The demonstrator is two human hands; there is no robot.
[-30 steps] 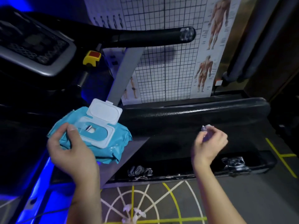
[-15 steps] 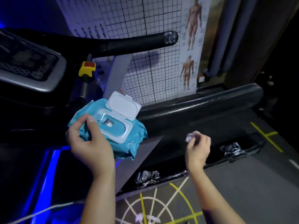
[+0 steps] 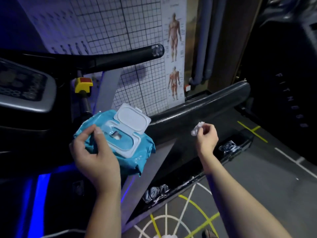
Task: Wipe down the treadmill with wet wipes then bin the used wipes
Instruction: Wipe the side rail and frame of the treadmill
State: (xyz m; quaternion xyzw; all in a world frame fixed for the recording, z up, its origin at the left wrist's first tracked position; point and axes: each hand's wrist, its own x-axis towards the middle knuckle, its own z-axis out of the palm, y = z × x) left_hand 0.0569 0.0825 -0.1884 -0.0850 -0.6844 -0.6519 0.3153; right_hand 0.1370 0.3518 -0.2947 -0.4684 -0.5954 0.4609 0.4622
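In the left hand, the wipes pack sits lid-open.

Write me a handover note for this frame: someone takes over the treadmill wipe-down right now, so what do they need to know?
The left grip holds the blue wipes pack up beside the treadmill's side rail. The pack's white lid is flipped open, with a bit of white showing in the opening.
The right grip pinches a small crumpled white scrap; I cannot tell whether it is a wipe or a seal.
Done: pack opened. How much has been wiped cannot be judged.
Left: pull a wipe, wipe the treadmill, bin the used wipes. No bin is in view.
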